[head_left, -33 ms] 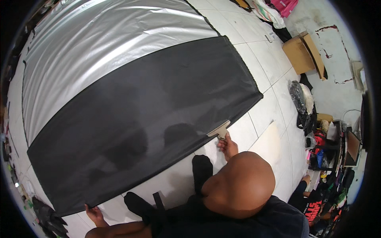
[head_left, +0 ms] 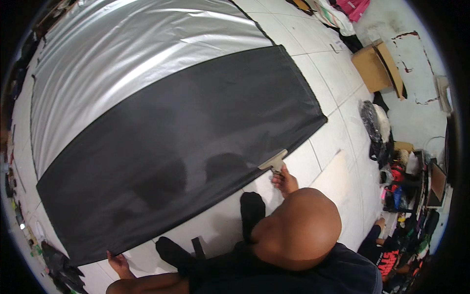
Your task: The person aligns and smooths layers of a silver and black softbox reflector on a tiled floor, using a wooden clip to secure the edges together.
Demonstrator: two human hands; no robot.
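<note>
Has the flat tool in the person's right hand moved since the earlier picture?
No, not visibly: the flat tool in the right hand keeps its place against the floor tiles; the whole view has just shifted slightly.

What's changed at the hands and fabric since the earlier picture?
Nothing visibly; the scene just sits slightly farther right in frame. The right hand still holds the scraper at the dark fabric's near edge; the left hand stays at that edge, toward its left end.
</note>
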